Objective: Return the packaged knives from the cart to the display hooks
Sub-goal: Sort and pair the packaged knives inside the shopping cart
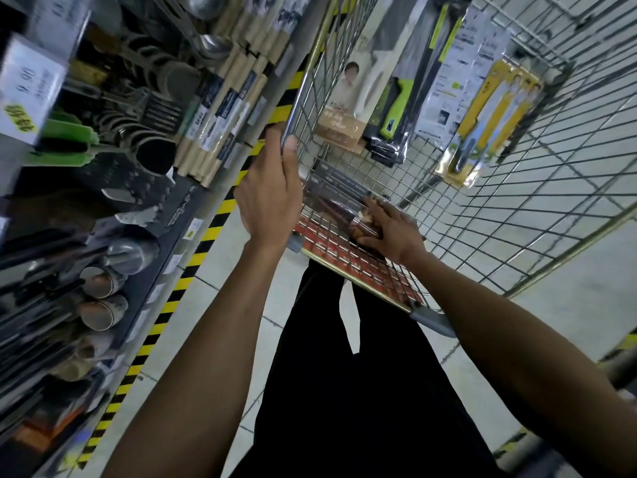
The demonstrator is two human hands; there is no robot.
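A wire shopping cart (pixel 482 188) stands in front of me. My left hand (pixel 272 194) grips the cart's left top rail. My right hand (pixel 389 229) reaches inside the near end and is closed on a clear-packaged knife with a brown handle (pixel 337 194). Leaning against the cart's far walls are a green-handled knife pack (pixel 400 98), a white knife pack with a printed card (pixel 358 81) and a yellow knife pack (pixel 489 122).
Store shelving (pixel 103 167) on the left holds rolling pins, ladles, metal cups and other kitchenware, with price tags along the edge. A yellow-and-black striped strip (pixel 193 257) runs along the shelf base. My dark trousers and the tiled floor lie below.
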